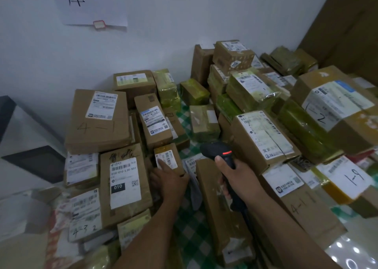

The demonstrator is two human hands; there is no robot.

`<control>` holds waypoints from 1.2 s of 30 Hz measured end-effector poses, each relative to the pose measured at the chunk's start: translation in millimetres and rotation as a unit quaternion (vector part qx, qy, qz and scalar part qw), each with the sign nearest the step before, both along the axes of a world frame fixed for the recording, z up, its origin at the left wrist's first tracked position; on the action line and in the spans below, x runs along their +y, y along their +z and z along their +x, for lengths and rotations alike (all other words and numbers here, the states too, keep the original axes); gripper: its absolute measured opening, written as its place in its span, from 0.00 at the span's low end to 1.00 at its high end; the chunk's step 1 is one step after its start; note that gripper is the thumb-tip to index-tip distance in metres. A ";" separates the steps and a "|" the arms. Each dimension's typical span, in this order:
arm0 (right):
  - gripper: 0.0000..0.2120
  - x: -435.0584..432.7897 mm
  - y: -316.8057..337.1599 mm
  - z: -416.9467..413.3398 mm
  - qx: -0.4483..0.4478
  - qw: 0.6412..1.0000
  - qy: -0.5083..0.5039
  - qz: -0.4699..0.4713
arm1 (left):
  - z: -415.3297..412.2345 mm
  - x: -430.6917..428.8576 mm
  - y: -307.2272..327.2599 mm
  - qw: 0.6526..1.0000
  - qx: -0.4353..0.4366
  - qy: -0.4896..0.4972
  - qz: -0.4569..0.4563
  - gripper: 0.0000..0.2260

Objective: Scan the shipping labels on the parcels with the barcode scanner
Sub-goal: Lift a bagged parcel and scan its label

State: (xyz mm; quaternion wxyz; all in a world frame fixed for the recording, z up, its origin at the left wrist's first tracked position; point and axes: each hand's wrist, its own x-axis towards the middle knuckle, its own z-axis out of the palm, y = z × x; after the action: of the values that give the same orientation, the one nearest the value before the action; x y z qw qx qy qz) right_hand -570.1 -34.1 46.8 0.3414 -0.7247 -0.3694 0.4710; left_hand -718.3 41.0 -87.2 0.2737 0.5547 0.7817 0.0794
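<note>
Barcode scanner [219, 154]: black, pistol-grip type, with a bulbous head and a short red strip lit on top of the head. A dark cord runs from the butt of the handle.

Position: held above the green-and-white checked tabletop [184, 234], in the gap between two heaps of parcels. The right hand [237, 174] is wrapped round the grip, thumb lying along the top behind the red strip.

Axis: the long axis runs from the handle, low and near the person, up and away to the head. The head leans slightly left, towards the small parcel [171, 162].

Left hand [169, 178]: grips the small parcel by its near end, index finger laid straight across its white label [167, 158]. The parcel is tan card with yellowish tape, tilted up on the left heap. The hands are apart, the scanner head just right of the parcel.

Legible writing:
- small parcel label: starts "231-", the rest under the finger
- brown box [124, 184] left of the hand: "010-010 L30-551" and a black block reading "010"
- large flat box [98, 121]: "4-1" by hand
- right heap: a box marked "1-2" [335, 105], a white label marked "1-9" [347, 176]
- wall sheet [88, 2]: "库"

Other labels are too blurred to read.
</note>
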 end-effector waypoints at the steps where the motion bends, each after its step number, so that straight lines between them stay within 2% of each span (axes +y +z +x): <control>1: 0.21 -0.8 0.7 0.6 0.001 1.000 -0.001 0.005 | -0.2 -0.5 3.6 1.000 -0.022 0.013 0.008 0.51; 4: 0.21 -5.1 4.9 0.7 0.013 1.000 0.003 0.024 | -1.7 -5.4 20.1 0.992 -0.107 0.062 0.033 0.51; 7: 0.22 -10.0 13.4 2.2 0.032 0.998 0.018 0.050 | -3.8 -23.9 48.0 0.981 -0.153 0.084 0.081 0.50; 12: 0.17 -15.3 31.0 1.5 0.105 0.991 0.013 0.083 | -10.0 -62.9 90.5 0.959 -0.235 0.058 0.146 0.49; 15: 0.18 -17.4 36.7 1.4 0.143 0.987 0.002 0.079 | -11.4 -82.1 110.5 0.948 -0.278 0.040 0.151 0.48; 17: 0.23 -20.2 40.4 2.8 0.143 0.986 0.006 0.081 | -10.5 -93.4 121.5 0.923 -0.353 0.050 0.146 0.44; 19: 0.27 -24.5 44.7 2.8 0.177 0.980 0.004 0.094 | -9.0 -101.1 132.6 0.881 -0.441 0.085 0.146 0.38; 22: 0.29 -31.8 51.3 -1.7 0.230 0.968 0.009 0.098 | -10.1 -105.4 145.0 0.842 -0.506 0.114 0.149 0.25; 25: 0.27 -38.1 57.3 -5.8 0.232 0.967 0.030 0.101 | -19.2 -106.9 152.7 0.804 -0.576 0.110 0.097 0.26; 28: 0.25 -42.8 63.4 -6.8 0.230 0.964 0.075 0.107 | -40.7 -106.1 164.0 0.819 -0.551 0.121 0.107 0.20; 30: 0.21 -45.5 70.0 -6.4 0.211 0.965 0.108 0.115 | -62.8 -101.6 169.3 0.862 -0.476 0.108 0.136 0.24; 32: 0.18 -47.5 75.6 -4.4 0.125 0.973 0.157 0.115 | -84.3 -97.2 175.3 0.898 -0.404 0.082 0.155 0.24; 34: 0.20 -48.6 77.1 -1.7 0.050 0.969 0.210 0.119 | -105.4 -94.0 179.5 0.913 -0.369 0.073 0.161 0.21; 36: 0.22 -49.2 78.1 0.7 0.019 0.964 0.236 0.120 | -122.1 -93.3 184.6 0.923 -0.342 0.057 0.166 0.20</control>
State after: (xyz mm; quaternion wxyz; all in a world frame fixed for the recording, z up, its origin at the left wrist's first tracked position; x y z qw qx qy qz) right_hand -569.4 -83.3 124.9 0.3121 -0.5610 -0.5774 0.5044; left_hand -840.4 -52.2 97.3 0.4233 0.4860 0.6464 0.4084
